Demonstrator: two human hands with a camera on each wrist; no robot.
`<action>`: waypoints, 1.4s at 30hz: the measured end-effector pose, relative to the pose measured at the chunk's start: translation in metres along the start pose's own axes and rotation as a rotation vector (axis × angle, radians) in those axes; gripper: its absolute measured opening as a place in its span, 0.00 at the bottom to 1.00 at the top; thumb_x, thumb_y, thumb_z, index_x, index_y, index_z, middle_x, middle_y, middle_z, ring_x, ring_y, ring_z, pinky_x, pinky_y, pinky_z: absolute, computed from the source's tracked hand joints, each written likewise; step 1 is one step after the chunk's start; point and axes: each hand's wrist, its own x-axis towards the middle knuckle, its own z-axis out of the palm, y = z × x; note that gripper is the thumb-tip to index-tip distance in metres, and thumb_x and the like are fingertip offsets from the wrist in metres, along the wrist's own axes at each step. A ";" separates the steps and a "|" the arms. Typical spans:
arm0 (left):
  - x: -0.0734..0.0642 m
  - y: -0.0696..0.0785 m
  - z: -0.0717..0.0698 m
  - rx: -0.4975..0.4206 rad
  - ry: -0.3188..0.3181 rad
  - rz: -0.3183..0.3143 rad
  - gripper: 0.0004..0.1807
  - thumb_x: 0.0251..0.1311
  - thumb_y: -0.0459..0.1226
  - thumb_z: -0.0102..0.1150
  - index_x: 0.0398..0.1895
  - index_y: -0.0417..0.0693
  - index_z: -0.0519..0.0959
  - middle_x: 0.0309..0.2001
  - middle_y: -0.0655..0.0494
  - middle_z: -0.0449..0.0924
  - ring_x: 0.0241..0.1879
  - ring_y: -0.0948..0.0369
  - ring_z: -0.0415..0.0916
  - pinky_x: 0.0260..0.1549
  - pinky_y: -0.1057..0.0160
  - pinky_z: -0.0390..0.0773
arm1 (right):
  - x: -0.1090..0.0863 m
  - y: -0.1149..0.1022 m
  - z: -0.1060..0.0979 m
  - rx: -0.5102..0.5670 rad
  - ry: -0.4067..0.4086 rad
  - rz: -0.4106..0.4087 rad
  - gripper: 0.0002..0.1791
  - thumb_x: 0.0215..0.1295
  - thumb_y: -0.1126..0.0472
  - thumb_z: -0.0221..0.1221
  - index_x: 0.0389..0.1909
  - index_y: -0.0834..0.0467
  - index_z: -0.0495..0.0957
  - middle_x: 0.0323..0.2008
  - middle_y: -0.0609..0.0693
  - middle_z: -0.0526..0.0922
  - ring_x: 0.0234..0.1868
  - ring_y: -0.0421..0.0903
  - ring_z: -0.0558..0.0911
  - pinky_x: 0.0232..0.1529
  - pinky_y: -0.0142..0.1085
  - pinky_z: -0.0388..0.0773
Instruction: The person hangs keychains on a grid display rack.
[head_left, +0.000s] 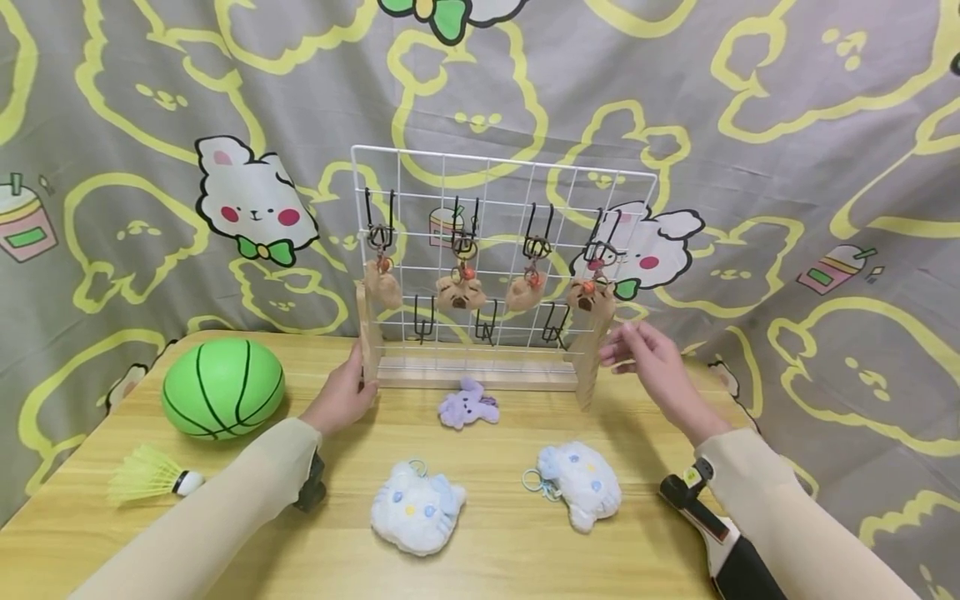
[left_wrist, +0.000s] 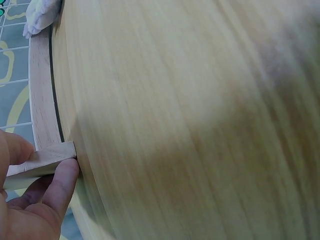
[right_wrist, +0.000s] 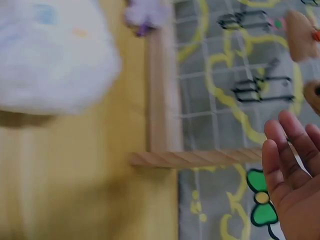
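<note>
A white wire grid rack with wooden feet stands at the back of the table. Four small brown plush keychains hang in a row from its upper black hooks; the lower hooks carry nothing. My left hand grips the rack's left wooden foot between thumb and fingers. Beside the right wooden foot, my right hand is held up, its fingers fairly straight and holding nothing. In front of the rack's base lies a purple plush keychain.
Two white plush cat-head keychains lie on the front of the wooden table. To the left are a green ball and a yellow shuttlecock. A grey patterned curtain hangs right behind the rack.
</note>
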 end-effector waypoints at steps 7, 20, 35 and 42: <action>0.007 -0.006 0.005 0.008 0.019 0.026 0.44 0.70 0.23 0.50 0.83 0.34 0.40 0.71 0.19 0.64 0.64 0.29 0.76 0.56 0.38 0.85 | -0.027 0.007 0.023 -0.175 -0.200 -0.138 0.16 0.83 0.62 0.48 0.42 0.70 0.79 0.35 0.63 0.87 0.33 0.41 0.87 0.36 0.36 0.88; 0.006 -0.003 0.001 -0.020 0.007 0.003 0.42 0.71 0.23 0.50 0.83 0.34 0.41 0.72 0.20 0.64 0.63 0.30 0.77 0.50 0.43 0.88 | -0.044 0.006 0.113 -0.282 -0.557 -0.238 0.13 0.80 0.57 0.54 0.44 0.62 0.83 0.37 0.53 0.88 0.36 0.37 0.84 0.40 0.30 0.85; 0.003 -0.007 0.001 -0.008 0.016 0.009 0.42 0.71 0.23 0.50 0.83 0.34 0.41 0.71 0.20 0.65 0.61 0.30 0.78 0.47 0.45 0.89 | -0.028 -0.003 0.204 -0.272 -0.737 -0.165 0.09 0.73 0.61 0.63 0.48 0.61 0.81 0.38 0.50 0.84 0.36 0.32 0.76 0.41 0.24 0.79; 0.002 -0.004 0.000 0.004 0.012 0.006 0.43 0.70 0.23 0.50 0.83 0.34 0.40 0.71 0.17 0.64 0.62 0.30 0.77 0.49 0.43 0.88 | -0.022 -0.008 0.219 -0.384 -0.800 -0.258 0.14 0.69 0.65 0.66 0.53 0.60 0.82 0.42 0.54 0.83 0.38 0.35 0.75 0.44 0.24 0.76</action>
